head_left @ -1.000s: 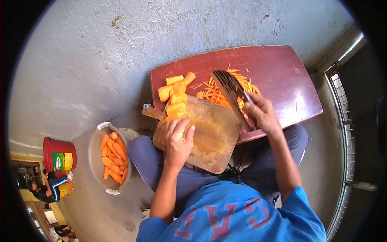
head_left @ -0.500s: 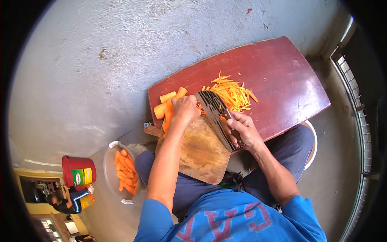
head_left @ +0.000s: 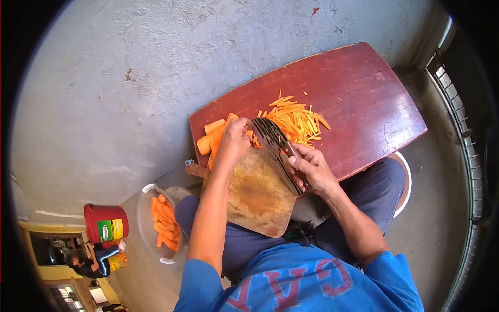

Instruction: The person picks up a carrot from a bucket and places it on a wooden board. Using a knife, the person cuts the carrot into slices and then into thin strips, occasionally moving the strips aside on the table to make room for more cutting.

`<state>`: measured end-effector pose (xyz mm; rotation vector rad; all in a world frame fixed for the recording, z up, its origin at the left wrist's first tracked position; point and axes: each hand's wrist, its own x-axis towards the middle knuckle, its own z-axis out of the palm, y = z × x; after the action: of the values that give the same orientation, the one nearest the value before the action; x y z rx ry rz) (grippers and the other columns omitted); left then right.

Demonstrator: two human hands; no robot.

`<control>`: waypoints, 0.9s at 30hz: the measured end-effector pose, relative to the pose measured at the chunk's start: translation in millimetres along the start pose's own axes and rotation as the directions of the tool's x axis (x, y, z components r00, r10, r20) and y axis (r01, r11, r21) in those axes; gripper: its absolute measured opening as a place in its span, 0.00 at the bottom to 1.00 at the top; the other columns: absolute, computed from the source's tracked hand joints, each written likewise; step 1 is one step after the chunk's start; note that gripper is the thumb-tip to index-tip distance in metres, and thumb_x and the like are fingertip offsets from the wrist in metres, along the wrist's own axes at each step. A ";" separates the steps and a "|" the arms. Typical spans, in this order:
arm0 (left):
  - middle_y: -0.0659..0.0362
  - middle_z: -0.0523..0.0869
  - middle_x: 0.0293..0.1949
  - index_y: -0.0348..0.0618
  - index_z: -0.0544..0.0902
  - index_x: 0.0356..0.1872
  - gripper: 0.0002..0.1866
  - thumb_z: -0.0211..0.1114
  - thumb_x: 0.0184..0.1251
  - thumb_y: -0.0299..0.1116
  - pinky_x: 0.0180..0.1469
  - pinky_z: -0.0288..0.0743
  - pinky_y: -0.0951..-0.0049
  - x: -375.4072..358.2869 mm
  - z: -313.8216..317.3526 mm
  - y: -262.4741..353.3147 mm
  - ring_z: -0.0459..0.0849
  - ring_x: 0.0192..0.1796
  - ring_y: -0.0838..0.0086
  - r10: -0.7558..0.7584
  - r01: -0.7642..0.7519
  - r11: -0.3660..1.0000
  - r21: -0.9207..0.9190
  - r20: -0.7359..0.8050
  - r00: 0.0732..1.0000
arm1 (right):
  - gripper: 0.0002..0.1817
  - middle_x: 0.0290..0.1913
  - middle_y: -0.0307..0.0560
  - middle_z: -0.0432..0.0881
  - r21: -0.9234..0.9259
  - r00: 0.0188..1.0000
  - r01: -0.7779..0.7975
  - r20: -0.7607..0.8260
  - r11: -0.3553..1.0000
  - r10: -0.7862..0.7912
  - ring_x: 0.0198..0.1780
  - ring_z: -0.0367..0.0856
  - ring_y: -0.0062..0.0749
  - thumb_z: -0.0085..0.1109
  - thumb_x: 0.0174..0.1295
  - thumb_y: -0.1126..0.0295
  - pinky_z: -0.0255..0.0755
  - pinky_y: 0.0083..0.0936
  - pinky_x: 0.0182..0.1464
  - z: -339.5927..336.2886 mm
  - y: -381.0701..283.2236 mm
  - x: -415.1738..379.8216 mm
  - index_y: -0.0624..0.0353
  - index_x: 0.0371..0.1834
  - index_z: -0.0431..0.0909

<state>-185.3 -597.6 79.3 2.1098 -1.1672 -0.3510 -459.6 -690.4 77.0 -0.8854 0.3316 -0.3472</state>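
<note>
My right hand (head_left: 315,170) is wrapped round the dark handle of a broad cleaver (head_left: 271,136). Its patterned blade slants up and left over the edge of the wooden cutting board (head_left: 260,195). Close to the blade's far end is my left hand (head_left: 235,139), fingers bent and pressed together; whatever they hold is hidden. Thick peeled carrot pieces (head_left: 205,144) lie just left of that hand. Beyond the blade, a heap of carrot strips (head_left: 297,120) rests on the red tabletop (head_left: 358,93). A few small carrot bits show between the left hand and the blade.
A clear tub (head_left: 147,229) of whole carrots (head_left: 165,221) stands on the floor at left, near a red bucket (head_left: 105,223). Another person (head_left: 89,264) sits farther back. A pale wall (head_left: 156,78) runs behind the table. A white rim (head_left: 405,182) shows beside my right knee.
My left hand has lifted and turned a little at the board's far edge. The cleaver stays in my right hand, almost in place. The whole view has shifted slightly.
</note>
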 end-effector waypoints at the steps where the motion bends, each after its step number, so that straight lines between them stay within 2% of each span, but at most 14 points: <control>1: 0.58 0.89 0.45 0.35 0.90 0.57 0.19 0.75 0.68 0.10 0.53 0.85 0.69 -6.8 -2.3 -1.1 0.87 0.46 0.73 0.029 -0.034 0.998 -0.053 -0.090 0.996 | 0.25 0.34 0.33 0.78 0.012 1.000 0.001 -0.001 1.000 -0.001 0.21 0.72 0.14 0.63 0.89 0.67 0.68 0.17 0.22 -1.3 0.6 0.4 0.65 0.83 0.78; 4: 0.61 0.88 0.48 0.37 0.91 0.58 0.21 0.76 0.67 0.09 0.53 0.86 0.72 -32.3 -13.3 -5.7 0.87 0.47 0.75 -0.023 0.002 0.985 -0.173 -0.119 0.993 | 0.27 0.33 0.33 0.77 -0.009 1.000 -0.004 0.004 1.000 0.004 0.20 0.72 0.15 0.65 0.88 0.65 0.68 0.17 0.21 2.6 -2.6 0.7 0.67 0.84 0.77; 6: 0.63 0.87 0.44 0.37 0.91 0.57 0.19 0.79 0.68 0.11 0.51 0.85 0.75 -71.5 -5.4 -14.8 0.86 0.43 0.78 -0.128 0.099 0.949 -0.300 -0.077 0.989 | 0.31 0.34 0.34 0.77 -0.046 0.999 -0.014 0.029 0.999 0.015 0.20 0.72 0.15 0.68 0.88 0.60 0.67 0.17 0.20 1.4 -2.0 -2.1 0.67 0.84 0.77; 8: 0.63 0.87 0.43 0.35 0.92 0.55 0.16 0.81 0.69 0.12 0.49 0.85 0.75 -121.9 2.4 -1.3 0.86 0.42 0.78 -0.223 0.197 0.900 -0.389 -0.024 0.974 | 0.28 0.33 0.33 0.78 -0.235 0.993 -0.081 0.061 0.969 0.098 0.22 0.73 0.14 0.64 0.89 0.63 0.69 0.19 0.22 5.6 -11.2 -10.2 0.66 0.85 0.77; 10: 0.59 0.90 0.44 0.33 0.92 0.50 0.11 0.81 0.71 0.14 0.48 0.84 0.74 -163.3 5.3 11.6 0.88 0.42 0.77 -0.150 0.131 0.960 -0.248 -0.059 0.987 | 0.27 0.33 0.32 0.80 -0.409 0.982 -0.124 0.077 0.904 0.170 0.24 0.73 0.14 0.64 0.90 0.64 0.70 0.21 0.25 14.6 -18.9 -19.3 0.65 0.85 0.78; 12: 0.51 0.90 0.46 0.31 0.92 0.50 0.08 0.79 0.73 0.16 0.49 0.85 0.63 -186.9 6.3 19.3 0.91 0.45 0.61 -0.010 -0.011 0.991 -0.136 -0.154 0.988 | 0.27 0.34 0.32 0.82 -0.561 0.973 -0.139 0.077 0.816 0.218 0.25 0.73 0.13 0.65 0.89 0.63 0.70 0.22 0.28 29.2 -22.2 -36.1 0.63 0.84 0.79; 13: 0.49 0.89 0.47 0.30 0.92 0.51 0.09 0.79 0.73 0.17 0.51 0.86 0.59 -194.2 7.7 21.4 0.91 0.48 0.55 0.021 -0.044 0.991 -0.127 -0.178 0.984 | 0.28 0.37 0.41 0.87 -0.624 0.957 -0.210 0.028 0.753 0.290 0.31 0.78 0.22 0.68 0.87 0.63 0.79 0.32 0.37 40.6 -29.5 -44.8 0.62 0.84 0.79; 14: 0.47 0.89 0.47 0.29 0.92 0.53 0.11 0.78 0.73 0.17 0.53 0.86 0.55 -198.1 8.3 23.8 0.91 0.50 0.48 0.057 -0.081 0.990 -0.117 -0.203 0.978 | 0.27 0.41 0.53 0.88 -0.708 0.975 -0.106 0.064 0.698 0.213 0.38 0.84 0.38 0.68 0.87 0.63 0.81 0.40 0.44 45.6 -26.2 -53.2 0.64 0.82 0.79; 15: 0.47 0.88 0.49 0.31 0.92 0.54 0.11 0.77 0.73 0.18 0.55 0.85 0.53 -200.2 7.4 26.7 0.90 0.52 0.47 0.083 -0.104 0.990 -0.096 -0.202 0.976 | 0.26 0.45 0.65 0.89 -0.782 0.986 -0.007 0.099 0.623 0.135 0.44 0.91 0.55 0.68 0.87 0.64 0.84 0.48 0.51 50.5 -22.8 -61.7 0.65 0.80 0.78; 17: 0.47 0.88 0.49 0.32 0.92 0.55 0.11 0.77 0.74 0.19 0.54 0.84 0.51 -199.9 13.4 21.5 0.89 0.51 0.47 0.144 -0.154 0.988 -0.021 -0.244 0.959 | 0.21 0.50 0.76 0.88 -0.828 0.986 0.060 0.137 0.557 0.098 0.54 0.90 0.79 0.66 0.87 0.67 0.83 0.53 0.54 63.2 -28.2 -71.4 0.66 0.75 0.79; 20: 0.48 0.87 0.49 0.33 0.93 0.56 0.12 0.75 0.74 0.20 0.54 0.83 0.50 -195.5 16.7 18.0 0.88 0.49 0.47 0.195 -0.177 0.980 0.096 -0.234 0.952 | 0.22 0.51 0.78 0.89 -0.850 0.980 0.105 0.176 0.516 0.091 0.56 0.89 0.80 0.66 0.86 0.68 0.83 0.55 0.55 73.2 -32.4 -79.9 0.67 0.76 0.78; 21: 0.48 0.87 0.49 0.33 0.93 0.56 0.13 0.74 0.74 0.20 0.54 0.83 0.50 -194.8 17.6 17.8 0.88 0.49 0.47 0.203 -0.178 0.975 0.131 -0.219 0.954 | 0.23 0.53 0.79 0.89 -0.875 0.976 0.019 0.120 0.483 0.179 0.58 0.89 0.80 0.66 0.86 0.69 0.84 0.57 0.56 78.7 -39.1 -81.8 0.69 0.77 0.77; 24: 0.49 0.87 0.49 0.33 0.93 0.57 0.15 0.73 0.71 0.19 0.54 0.82 0.48 -192.1 17.4 15.0 0.87 0.49 0.48 0.274 -0.247 0.959 0.138 -0.234 0.933 | 0.22 0.54 0.79 0.90 -0.892 0.976 0.148 0.202 0.426 0.084 0.60 0.90 0.79 0.66 0.86 0.70 0.84 0.60 0.56 84.3 -38.0 -90.3 0.69 0.76 0.77; 27: 0.49 0.86 0.48 0.32 0.93 0.57 0.18 0.72 0.67 0.19 0.55 0.81 0.47 -191.4 18.1 10.9 0.87 0.50 0.48 0.299 -0.277 0.953 0.122 -0.252 0.920 | 0.21 0.51 0.78 0.91 -0.919 0.979 0.018 0.095 0.393 0.178 0.57 0.91 0.78 0.66 0.85 0.70 0.85 0.60 0.55 97.0 -43.8 -89.6 0.69 0.75 0.77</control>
<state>-308.9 -451.7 56.2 1.9417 -1.3215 0.1200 -505.8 -610.8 181.3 -2.0168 0.3970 0.0697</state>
